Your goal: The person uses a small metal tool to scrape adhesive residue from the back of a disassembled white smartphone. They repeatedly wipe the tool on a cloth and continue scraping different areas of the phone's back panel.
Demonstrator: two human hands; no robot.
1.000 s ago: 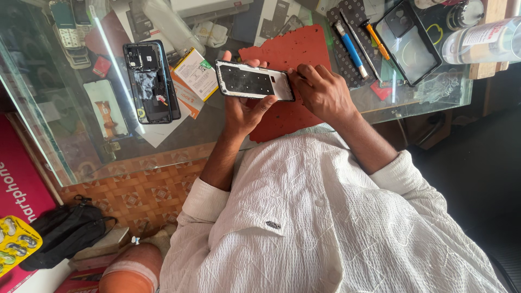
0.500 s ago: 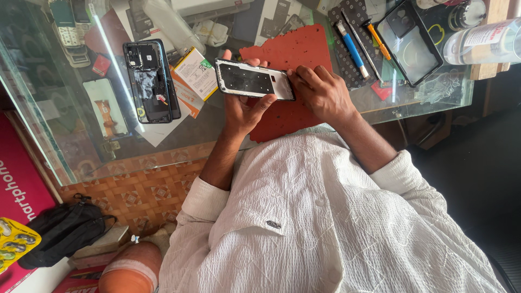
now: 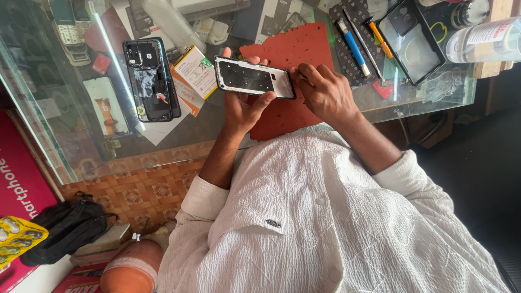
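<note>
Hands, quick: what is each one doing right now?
Left hand: closed around the opened phone, holding it above the red mat.
Right hand: fingers curled at the phone's end; holding anything cannot be told.

Glass-topped counter [image 3: 65,146], transparent; items on a shelf beneath show through it. Bright streak of light reflects off the glass at upper left. Counter front faced with a brown and orange patterned panel [image 3: 135,184]. Dark floor [image 3: 483,157] at right, in shadow. Red sign [image 3: 16,179] with white lettering at left edge. Black bag [image 3: 65,230] lies low at left, beside a yellow blister tray [image 3: 16,239]. Wooden block [image 3: 488,68] at the counter's far right corner.
</note>
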